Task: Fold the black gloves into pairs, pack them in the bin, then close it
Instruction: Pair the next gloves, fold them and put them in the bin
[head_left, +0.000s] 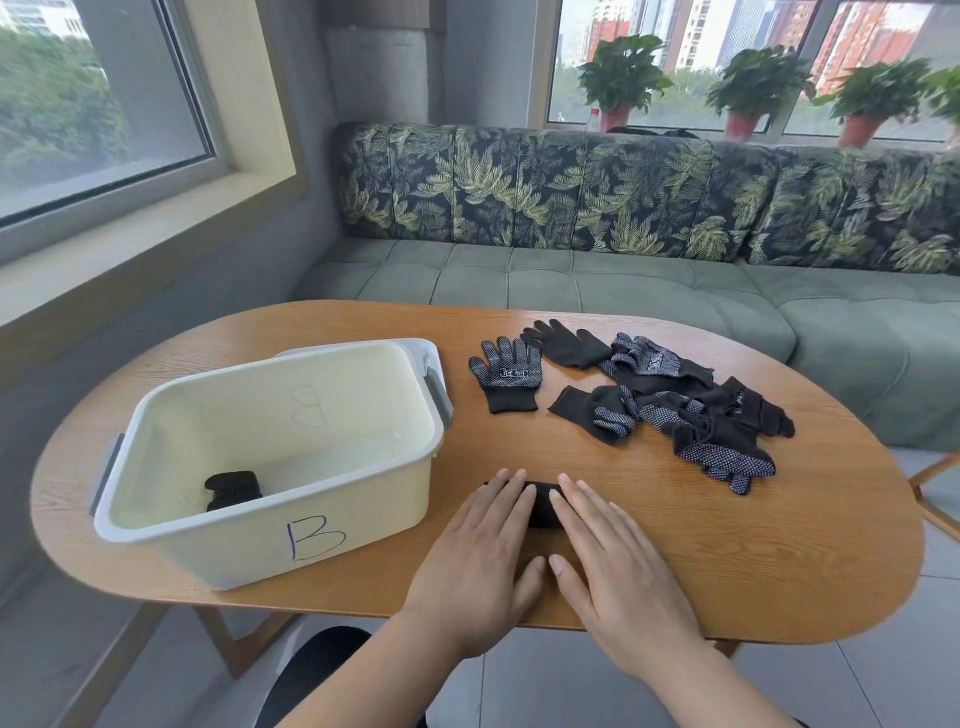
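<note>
Both hands are laid flat at the table's (727, 561) near edge, approx. mid-way along. The L hand (483, 566) & R hand (618, 571) are spread palm-down w/ fingers straight, nothing curled or pinched. The fingertips are pressed onto a folded black glove bundle (543, 506), which is mostly hidden btwn them. Judged purpose: the fold is being flattened so the pair holds its shape & takes less room when packed.

The bin (374, 519) is stood open at the table's left end, "B" marked on its near wall, so only a short carry from the hands is needed. One folded pair (232, 488) is seen inside, at the near-left corner of the floor; space is left beside it for more. What is prob. the lid (434, 358) is glimpsed behind the far-right rim; not confirmed.

One dotted glove (505, 375) is laid out flat towards the far edge, just right of the bin, likely set ready for matching. The other gloves (691, 410) are left in a loose heap towards the right end, overlapped & tangled; the count can't be told. The task is judged early: one pair packed, one nearly folded, bin not yet closed.
</note>
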